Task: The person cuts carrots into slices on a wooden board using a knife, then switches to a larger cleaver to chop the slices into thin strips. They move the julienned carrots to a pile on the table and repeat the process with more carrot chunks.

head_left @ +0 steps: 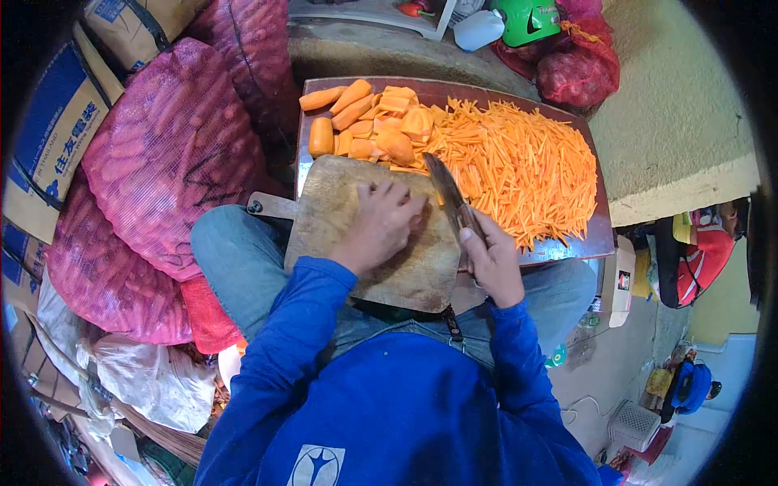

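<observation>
My right hand (492,261) is wrapped round the handle of a knife (444,180), its blade pointing up and away beside the shredded carrots. My left hand (381,227) is over the wooden cutting board (324,215), fingers bent and spread, with nothing visible in them. The board rests across my lap against a low table (604,206). On that table, a big heap of carrot strips (527,170) lies at the right. Peeled carrots (322,138) and thick carrot pieces (395,146) are gathered at the left, beyond the board.
Large pink mesh sacks (174,154) of produce are stacked at my left, beside cardboard boxes (57,162). A green helmet (528,20) and a red mesh bag (577,73) sit past the table. A concrete ledge (681,190) runs along the right.
</observation>
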Demonstrator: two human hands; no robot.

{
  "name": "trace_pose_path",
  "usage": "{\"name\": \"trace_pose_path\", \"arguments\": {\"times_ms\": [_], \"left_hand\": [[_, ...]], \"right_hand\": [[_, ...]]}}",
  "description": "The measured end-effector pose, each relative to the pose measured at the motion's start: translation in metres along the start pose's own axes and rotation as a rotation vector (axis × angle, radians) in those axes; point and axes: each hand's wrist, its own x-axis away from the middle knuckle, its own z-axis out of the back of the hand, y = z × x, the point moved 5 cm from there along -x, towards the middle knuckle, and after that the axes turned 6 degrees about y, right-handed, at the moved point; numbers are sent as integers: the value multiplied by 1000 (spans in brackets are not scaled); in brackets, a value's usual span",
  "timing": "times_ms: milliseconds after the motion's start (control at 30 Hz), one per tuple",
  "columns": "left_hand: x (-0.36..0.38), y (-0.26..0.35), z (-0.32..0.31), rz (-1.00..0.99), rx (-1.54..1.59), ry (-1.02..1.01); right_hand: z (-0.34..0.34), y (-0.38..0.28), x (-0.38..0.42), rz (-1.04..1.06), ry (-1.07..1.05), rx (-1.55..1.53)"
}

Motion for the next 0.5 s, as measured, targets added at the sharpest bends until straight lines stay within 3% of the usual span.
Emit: {"name": "trace_pose_path", "arguments": {"times_ms": [167,233,267,367,433,500], "left_hand": [[0,2,-7,-22,-33,-9],[-1,2,-3,-27,-36,26],[1,1,1,-25,-36,26],[-1,-11,34,5,-49,69],[8,-26,42,107,-3,-62],[17,-29,43,108,-18,-91]], "right_hand": [[-7,-6,6,-147,-31,-11],[-2,-16,7,56,63,29],[-1,-17,9,55,61,30],[3,-25,14,73,-14,86],[0,-19,19,-59,-167,89],[6,-13,16,-63,-167,113]]}}
